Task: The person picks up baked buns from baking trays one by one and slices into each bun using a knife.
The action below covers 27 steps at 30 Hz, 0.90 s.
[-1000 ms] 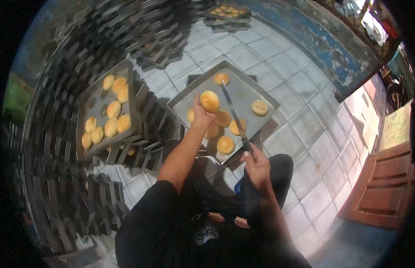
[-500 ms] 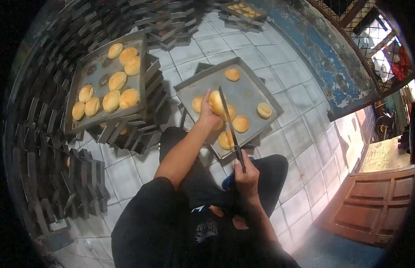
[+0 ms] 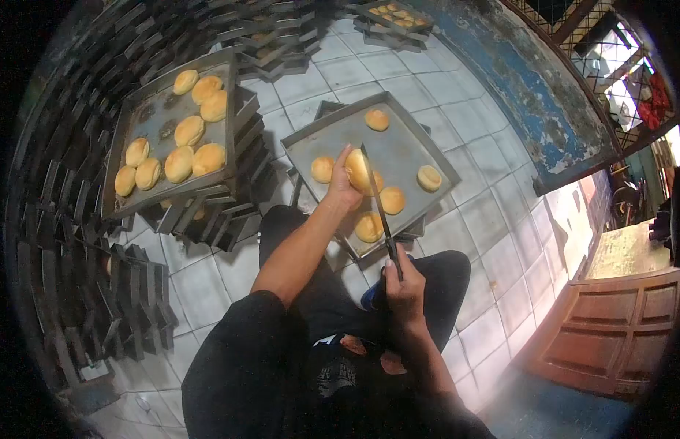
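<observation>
My left hand (image 3: 345,189) grips a round golden bread bun (image 3: 357,171) above a square metal baking tray (image 3: 311,139). A long knife (image 3: 377,194) lies against the bun's right side, its blade pointing away from me. How deep the blade sits in the bun, I cannot tell. My right hand (image 3: 404,284) is wrapped around the knife's dark handle, over my lap. Several buns rest on the tray below: one bun (image 3: 376,120) near the far corner, a paler bun (image 3: 429,178) to the right, and another bun (image 3: 368,227) by the near corner.
To the left, a second tray (image 3: 146,117) with several buns tops a stack of trays. More stacked trays (image 3: 128,293) line the left side. Farther off stands a tray of buns (image 3: 398,14). White floor tiles (image 3: 494,227) lie right, with a brown wooden door panel (image 3: 611,336) beyond.
The view has shifted slightly. Both hands keep their hold on the bun and the knife, with the blade still along the bun's right side.
</observation>
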Each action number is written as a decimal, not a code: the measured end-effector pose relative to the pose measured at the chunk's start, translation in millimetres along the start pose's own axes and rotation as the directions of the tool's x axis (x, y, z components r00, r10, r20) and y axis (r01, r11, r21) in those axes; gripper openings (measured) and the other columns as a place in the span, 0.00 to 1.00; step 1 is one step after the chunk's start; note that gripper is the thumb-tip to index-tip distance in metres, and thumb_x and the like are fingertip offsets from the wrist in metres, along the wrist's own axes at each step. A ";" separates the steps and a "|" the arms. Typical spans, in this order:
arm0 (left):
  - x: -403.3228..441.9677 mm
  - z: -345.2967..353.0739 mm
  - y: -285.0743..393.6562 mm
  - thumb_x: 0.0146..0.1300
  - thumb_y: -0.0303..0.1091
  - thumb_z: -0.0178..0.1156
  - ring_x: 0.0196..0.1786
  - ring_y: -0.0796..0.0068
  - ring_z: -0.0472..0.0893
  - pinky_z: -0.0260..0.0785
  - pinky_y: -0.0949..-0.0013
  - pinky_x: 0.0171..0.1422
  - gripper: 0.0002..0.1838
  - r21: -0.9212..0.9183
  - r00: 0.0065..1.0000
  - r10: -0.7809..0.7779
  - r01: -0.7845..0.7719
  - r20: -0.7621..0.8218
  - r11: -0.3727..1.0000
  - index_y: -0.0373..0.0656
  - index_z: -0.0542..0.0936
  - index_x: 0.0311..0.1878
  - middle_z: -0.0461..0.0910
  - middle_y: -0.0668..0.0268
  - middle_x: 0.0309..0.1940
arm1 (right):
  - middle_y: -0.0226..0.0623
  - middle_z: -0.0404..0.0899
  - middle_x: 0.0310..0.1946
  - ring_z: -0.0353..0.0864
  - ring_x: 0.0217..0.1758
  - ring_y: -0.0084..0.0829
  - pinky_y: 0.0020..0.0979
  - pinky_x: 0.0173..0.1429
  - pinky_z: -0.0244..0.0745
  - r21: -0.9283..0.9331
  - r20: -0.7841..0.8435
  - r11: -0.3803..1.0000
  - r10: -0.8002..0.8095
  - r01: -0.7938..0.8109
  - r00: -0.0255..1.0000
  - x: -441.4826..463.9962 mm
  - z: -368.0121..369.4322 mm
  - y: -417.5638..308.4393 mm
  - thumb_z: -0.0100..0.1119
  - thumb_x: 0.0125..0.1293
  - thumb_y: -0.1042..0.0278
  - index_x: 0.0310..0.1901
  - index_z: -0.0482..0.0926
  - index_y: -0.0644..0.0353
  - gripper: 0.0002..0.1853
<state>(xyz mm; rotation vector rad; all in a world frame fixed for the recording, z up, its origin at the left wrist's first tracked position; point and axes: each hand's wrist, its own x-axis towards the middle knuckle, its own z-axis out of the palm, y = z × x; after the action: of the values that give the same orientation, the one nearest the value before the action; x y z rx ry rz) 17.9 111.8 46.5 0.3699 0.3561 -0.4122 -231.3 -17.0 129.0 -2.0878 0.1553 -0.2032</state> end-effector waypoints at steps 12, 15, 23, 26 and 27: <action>-0.1 -0.5 -2.9 0.69 0.54 0.66 0.37 0.70 0.86 0.82 0.61 0.48 0.18 0.020 0.998 -0.037 0.036 0.053 0.999 0.49 0.85 0.44 0.86 0.68 0.34 | 0.57 0.85 0.40 0.90 0.42 0.49 0.39 0.46 0.82 0.020 0.052 0.994 0.108 -0.109 0.993 8.7 -3.2 -16.4 0.55 0.76 0.68 0.67 0.75 0.68 0.22; -0.9 -2.3 -24.9 0.70 0.55 0.65 0.38 0.69 0.86 0.82 0.60 0.50 0.18 0.068 0.994 -0.005 -0.002 0.105 0.998 0.49 0.85 0.45 0.86 0.68 0.36 | 0.59 0.85 0.42 0.90 0.45 0.52 0.41 0.47 0.82 0.001 0.020 0.994 0.114 -0.114 0.993 36.1 3.2 -7.1 0.56 0.76 0.67 0.67 0.75 0.67 0.22; 10.1 -16.6 -4.0 0.70 0.60 0.65 0.41 0.69 0.86 0.81 0.59 0.49 0.22 -0.002 0.988 -0.009 0.009 0.152 1.000 0.49 0.84 0.46 0.85 0.68 0.38 | 0.35 0.81 0.28 0.79 0.31 0.21 0.28 0.40 0.77 -0.061 0.042 0.998 0.016 -0.014 0.999 9.4 -3.7 10.8 0.55 0.77 0.69 0.69 0.75 0.65 0.22; 3.2 -13.0 -27.8 0.69 0.63 0.65 0.41 0.68 0.86 0.81 0.58 0.48 0.25 0.084 0.988 -0.055 0.044 0.144 0.995 0.49 0.83 0.46 0.85 0.68 0.38 | 0.36 0.81 0.28 0.81 0.31 0.22 0.27 0.39 0.77 0.064 -0.004 0.994 0.088 -0.088 0.996 19.6 -5.0 2.3 0.56 0.76 0.68 0.69 0.75 0.65 0.22; -0.4 -9.3 -35.4 0.68 0.65 0.64 0.41 0.68 0.86 0.81 0.58 0.48 0.26 0.140 0.996 -0.050 0.038 0.079 0.989 0.49 0.83 0.46 0.85 0.68 0.37 | 0.36 0.81 0.28 0.81 0.31 0.22 0.27 0.39 0.77 0.068 -0.016 0.994 0.092 -0.091 0.996 32.8 -4.1 -2.0 0.56 0.76 0.68 0.69 0.75 0.65 0.22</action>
<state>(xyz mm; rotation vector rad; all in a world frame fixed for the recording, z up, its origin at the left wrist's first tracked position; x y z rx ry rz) -0.7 85.6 28.9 0.4793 0.2561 -0.4957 -200.0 -25.9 135.4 -2.0076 0.2518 -0.1708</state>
